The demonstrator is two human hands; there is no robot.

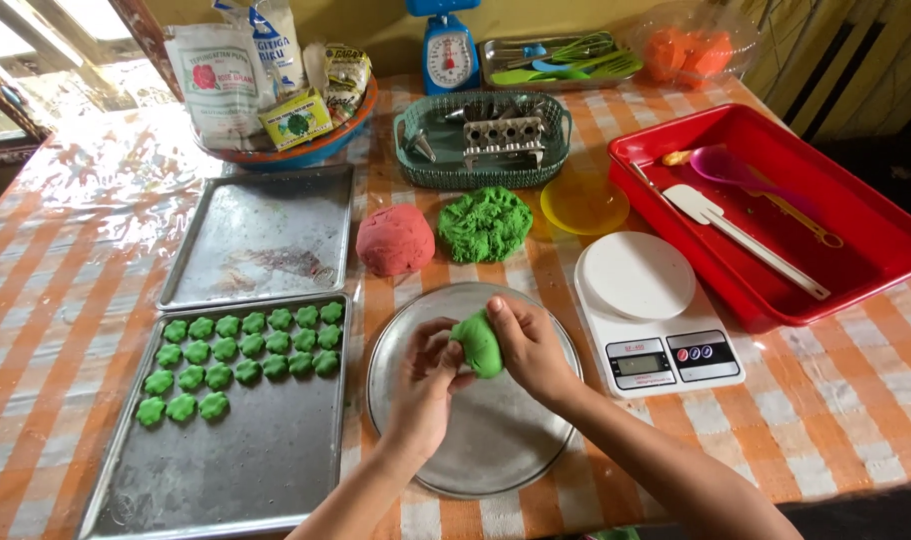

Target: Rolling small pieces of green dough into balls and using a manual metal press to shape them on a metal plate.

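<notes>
Head view: green dough lump [477,343], held between our two hands above the round tray [535,455]. Right hand [531,350] cups it from the right, fingers curled over its top; left hand [425,385] presses in from the lower left, fingers half closed against it. We see the lump's long axis running top-left to bottom-right, both hands touching it, neither nearer. To the left, baking tray [275,470] with green cookies [245,350]; beyond, red dough [395,240] and green dough pile [485,223]; right, scale [665,350]
</notes>
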